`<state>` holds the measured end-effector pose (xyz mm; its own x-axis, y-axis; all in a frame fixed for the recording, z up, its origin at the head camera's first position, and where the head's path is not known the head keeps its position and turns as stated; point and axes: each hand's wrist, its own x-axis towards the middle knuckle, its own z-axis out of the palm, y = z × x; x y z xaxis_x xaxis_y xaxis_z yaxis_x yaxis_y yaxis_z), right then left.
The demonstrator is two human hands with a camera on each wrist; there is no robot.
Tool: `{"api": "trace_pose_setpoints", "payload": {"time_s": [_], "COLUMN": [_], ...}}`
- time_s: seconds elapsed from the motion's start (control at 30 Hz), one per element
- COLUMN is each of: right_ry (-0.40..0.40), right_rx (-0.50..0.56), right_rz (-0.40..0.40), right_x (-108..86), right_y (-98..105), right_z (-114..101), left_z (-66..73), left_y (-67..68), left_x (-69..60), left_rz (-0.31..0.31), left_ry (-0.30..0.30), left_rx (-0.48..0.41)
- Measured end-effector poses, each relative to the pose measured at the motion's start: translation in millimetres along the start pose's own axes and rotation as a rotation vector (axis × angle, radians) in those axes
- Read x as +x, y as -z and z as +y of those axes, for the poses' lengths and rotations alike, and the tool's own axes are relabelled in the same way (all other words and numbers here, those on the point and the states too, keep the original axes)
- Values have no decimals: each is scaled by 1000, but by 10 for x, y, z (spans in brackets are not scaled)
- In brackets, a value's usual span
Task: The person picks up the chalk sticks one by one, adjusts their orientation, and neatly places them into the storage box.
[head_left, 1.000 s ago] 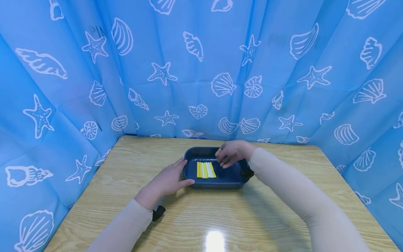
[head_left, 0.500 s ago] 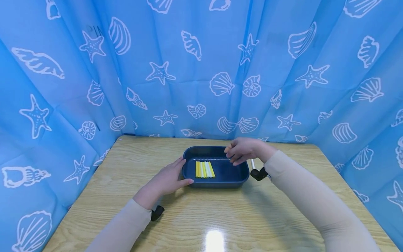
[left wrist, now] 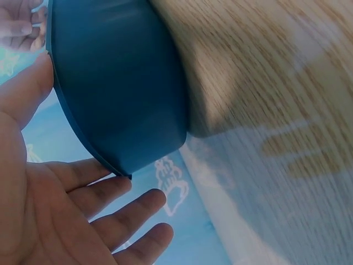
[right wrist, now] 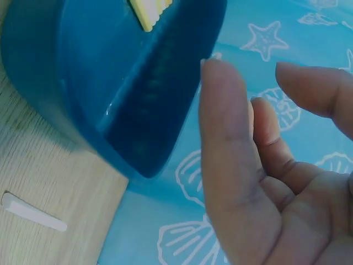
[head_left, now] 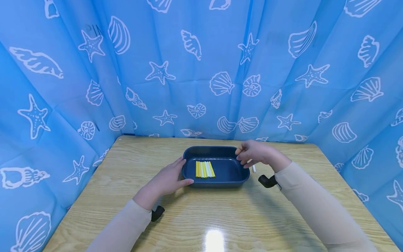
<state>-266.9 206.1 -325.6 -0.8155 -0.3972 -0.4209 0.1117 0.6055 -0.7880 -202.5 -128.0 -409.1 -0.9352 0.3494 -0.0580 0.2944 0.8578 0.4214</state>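
A dark blue rectangular tub (head_left: 231,173) stands on the table. Inside it, toward the left end, yellow and white chalk sticks (head_left: 205,169) lie side by side in a row. My left hand (head_left: 165,178) rests against the tub's left end, its thumb at the near side; in the left wrist view thumb and fingers touch the rim, mostly straight. Over the tub's right end hovers my right hand (head_left: 258,153), fingers loosely bent and holding nothing. Beyond the tub's right side a white chalk stick (right wrist: 34,214) lies on the wood, partly covered by my right hand in the head view.
The wooden table (head_left: 195,213) carries the tub near its back edge. A blue curtain (head_left: 201,70) with white shells and starfish hangs behind and along both sides. Each wrist wears a black mount, one (head_left: 267,181) beside the right sleeve.
My right hand has moved right, from above the tub's inside to its right end. The white chalk stick beside the tub has come into view. The left hand stays at the rim.
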Motion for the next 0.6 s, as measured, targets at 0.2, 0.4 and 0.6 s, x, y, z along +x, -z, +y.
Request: {"api": "trace_pose_setpoints", "payload": {"time_s": [0.2, 0.4, 0.6], "right_ry": [49, 94, 101], "right_rx": [-2, 0, -49], "right_rz": [56, 126, 228], "right_x": [-101, -175, -176], "right_y": [13, -1, -18], "right_z": [96, 205, 338], "left_z": [4, 11, 12], "left_y": [6, 2, -3], "left_x": [-2, 1, -3], "left_rz": [2, 1, 3], "left_ry": [-3, 2, 4], "left_rx": [7, 8, 3]}}
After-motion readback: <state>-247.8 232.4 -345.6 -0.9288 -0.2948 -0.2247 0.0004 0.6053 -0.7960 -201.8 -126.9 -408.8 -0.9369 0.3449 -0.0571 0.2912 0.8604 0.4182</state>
